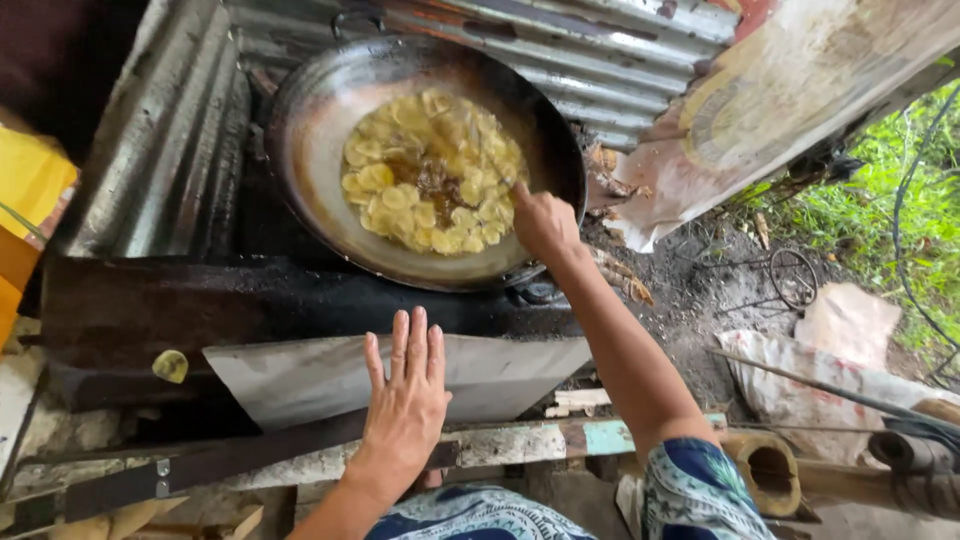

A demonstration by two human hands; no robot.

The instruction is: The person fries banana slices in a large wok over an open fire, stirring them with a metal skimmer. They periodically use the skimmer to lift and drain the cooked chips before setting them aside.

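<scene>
Head view: looking straight down at an outdoor frying setup, only one view to go on.
Wok (310,130): big, dark and round, sat on a blackened stove top (200,300), upper middle of frame.
Slices (400,195): pale yellow rounds floating in bubbling oil inside the wok, packed in a ring with a darker patch in the middle.
Right hand (543,222): at the wok's near right rim, fingers curled shut around a thin utensil handle (500,172) poking into the oil. Can't make out the working end under the bubbles.
Left hand (405,405): flat, palm down, fingers straight and close together, gripping nothing, resting on the grey metal sheet (320,375) in front of the stove.
Stray slice (170,366): one yellow round lying on the dark ledge, well left of the left hand.
Sleeves (695,490): blue patterned fabric, bottom of frame.
Backdrop: corrugated metal sheets (170,130) behind and left of the wok, something yellow (30,180) at the far left edge.
Right side: dirt ground, white sacks (840,350), grass (900,200) beyond.
Bottom edge: worn wooden beam (540,440) with peeling paint, just under the left hand.
</scene>
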